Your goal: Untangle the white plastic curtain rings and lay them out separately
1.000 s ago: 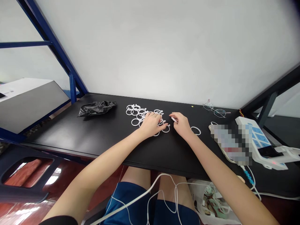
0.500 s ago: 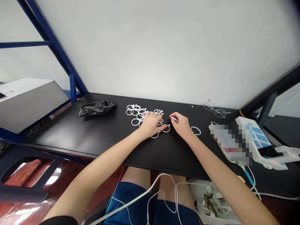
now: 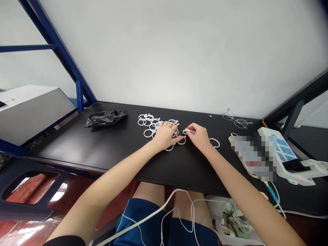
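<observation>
Several white curtain rings (image 3: 148, 133), each with a small knob, lie overlapping in a loose pile on the black tabletop. My left hand (image 3: 166, 135) rests over the right part of this pile, fingers spread and thumb pointing right; it covers some of the rings. To its right, my right hand (image 3: 198, 136) pinches one white curtain ring (image 3: 188, 131) between thumb and fingertips, just above the table. A separate curtain ring (image 3: 214, 142) lies by my right wrist, partly hidden behind it.
A crumpled black plastic bag (image 3: 106, 118) lies on the left of the black table (image 3: 102, 150). At the right are eyeglasses (image 3: 240, 123), a blurred phone (image 3: 252, 157) and a white power strip (image 3: 282, 153). White cables (image 3: 176, 191) hang across my lap.
The ring in my right hand has turned so that more of its loop shows, now pointing left. My left hand has barely moved.
</observation>
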Demonstrator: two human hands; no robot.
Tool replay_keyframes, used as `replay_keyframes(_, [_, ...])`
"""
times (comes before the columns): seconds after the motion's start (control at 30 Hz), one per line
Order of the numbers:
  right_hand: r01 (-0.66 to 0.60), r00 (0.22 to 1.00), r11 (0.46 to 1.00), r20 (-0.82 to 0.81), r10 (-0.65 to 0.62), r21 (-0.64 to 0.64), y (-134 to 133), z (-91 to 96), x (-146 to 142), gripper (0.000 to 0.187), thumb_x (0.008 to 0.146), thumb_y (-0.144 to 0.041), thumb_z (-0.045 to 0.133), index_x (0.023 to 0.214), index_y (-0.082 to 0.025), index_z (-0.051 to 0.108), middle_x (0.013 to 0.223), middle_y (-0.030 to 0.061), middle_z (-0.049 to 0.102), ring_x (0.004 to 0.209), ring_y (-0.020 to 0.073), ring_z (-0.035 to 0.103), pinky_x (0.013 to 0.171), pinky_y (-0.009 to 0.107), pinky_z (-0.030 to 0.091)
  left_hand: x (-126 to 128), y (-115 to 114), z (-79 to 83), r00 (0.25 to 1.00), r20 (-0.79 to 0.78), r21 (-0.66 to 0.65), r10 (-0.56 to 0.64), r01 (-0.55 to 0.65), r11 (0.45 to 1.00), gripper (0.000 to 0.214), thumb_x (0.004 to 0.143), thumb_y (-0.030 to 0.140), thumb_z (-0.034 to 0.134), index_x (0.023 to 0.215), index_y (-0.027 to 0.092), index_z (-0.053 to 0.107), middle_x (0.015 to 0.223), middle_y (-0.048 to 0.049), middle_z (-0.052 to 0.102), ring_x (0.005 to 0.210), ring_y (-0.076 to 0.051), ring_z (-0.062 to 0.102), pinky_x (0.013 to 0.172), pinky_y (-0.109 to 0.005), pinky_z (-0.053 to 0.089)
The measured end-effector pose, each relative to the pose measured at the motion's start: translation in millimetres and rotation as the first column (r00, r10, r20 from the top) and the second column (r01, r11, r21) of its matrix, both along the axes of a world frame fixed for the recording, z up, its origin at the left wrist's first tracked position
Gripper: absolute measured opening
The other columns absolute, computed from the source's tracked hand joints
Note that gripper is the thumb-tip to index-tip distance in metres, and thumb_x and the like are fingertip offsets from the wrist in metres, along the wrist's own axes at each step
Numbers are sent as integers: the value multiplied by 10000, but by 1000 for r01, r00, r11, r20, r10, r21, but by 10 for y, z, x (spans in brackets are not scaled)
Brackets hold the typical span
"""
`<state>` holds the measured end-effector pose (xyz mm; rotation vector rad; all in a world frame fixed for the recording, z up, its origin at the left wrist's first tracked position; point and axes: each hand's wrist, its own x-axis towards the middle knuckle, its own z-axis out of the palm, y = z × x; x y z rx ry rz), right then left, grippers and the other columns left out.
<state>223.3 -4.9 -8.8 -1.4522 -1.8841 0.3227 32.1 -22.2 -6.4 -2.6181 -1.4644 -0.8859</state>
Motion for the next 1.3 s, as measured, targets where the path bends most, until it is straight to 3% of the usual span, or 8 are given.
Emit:
replay_keyframes(0.2, [113, 993, 993, 28, -112, -31, -16, 49, 15, 242, 761, -329, 587, 578, -219, 472, 580, -10, 571, 538, 149, 483, 548, 276, 329, 3, -12, 12, 1000, 2, -15, -2, 2, 1000, 341, 841, 523, 638, 842, 193, 556, 882, -40, 623, 904, -227, 540, 905, -390, 359])
replay_keyframes(0.4, [73, 972, 997, -225, -72, -2, -14, 79, -17, 323, 766, -296, 560, 534, -218, 350, 487, -61, 340, 486, 100, 319, 512, 262, 283, 5, -14, 14, 1000, 21, 21, -19, 19, 1000, 354, 848, 536, 622, 854, 188, 558, 891, -41, 612, 901, -222, 543, 894, -386, 372])
replay_keyframes(0.53, [24, 940, 1000, -341, -18, 14, -38, 100, -57, 345, 745, -281, 565, 514, -215, 317, 486, -72, 262, 486, 84, 253, 486, 256, 221, 14, -30, 43, 993, 94, 93, -64, 55, 994, 368, 852, 486, 641, 1042, 186, 543, 963, -52, 617, 937, -226, 558, 902, -383, 386])
replay_keyframes(0.63, [-70, 935, 997, -347, 74, 25, -65, 99, -93, 341, 726, -261, 557, 507, -213, 300, 490, -71, 255, 496, 80, 245, 485, 252, 206, 18, -50, 70, 975, 136, 164, -179, 156, 974, 380, 869, 420, 639, 1136, 181, 512, 970, -54, 620, 923, -212, 569, 866, -359, 413])
replay_keyframes(0.73, [-183, 920, 983, -350, 176, 13, -95, 86, -135, 321, 701, -242, 548, 504, -213, 296, 482, -69, 274, 495, 80, 253, 482, 246, 209, 22, -59, 79, 949, 127, 224, -287, 255, 941, 265, 895, 363, 608, 1073, 180, 537, 947, -56, 625, 902, -203, 574, 811, -333, 436])
replay_keyframes(0.93, [-329, 879, 944, -376, 294, -31, -144, 90, -192, 318, 698, -246, 542, 508, -212, 288, 495, -64, 302, 500, 78, 277, 483, 238, 247, 22, -27, 36, 925, 126, 285, -358, 312, 907, 240, 898, 284, 594, 1110, 179, 550, 1005, -79, 624, 923, -200, 575, 829, -336, 472])
replay_keyframes(1.13, [-329, 881, 944, -358, 309, 5, -167, 104, -199, 344, 710, -247, 578, 517, -210, 296, 489, -69, 287, 492, 73, 270, 471, 232, 230, 31, -18, 23, 916, 107, 333, -387, 333, 882, 171, 908, 196, 540, 1070, 180, 590, 898, -59, 628, 839, -176, 579, 768, -311, 482])
replay_keyframes(1.3, [-327, 838, 945, -463, 289, -3, -170, 94, -199, 329, 720, -262, 656, 562, -209, 372, 481, -77, 347, 449, 62, 287, 440, 225, 227, 45, -22, 46, 923, 151, 350, -354, 285, 892, 168, 912, 121, 460, 999, 171, 596, 914, -68, 632, 828, -158, 598, 732, -280, 495])
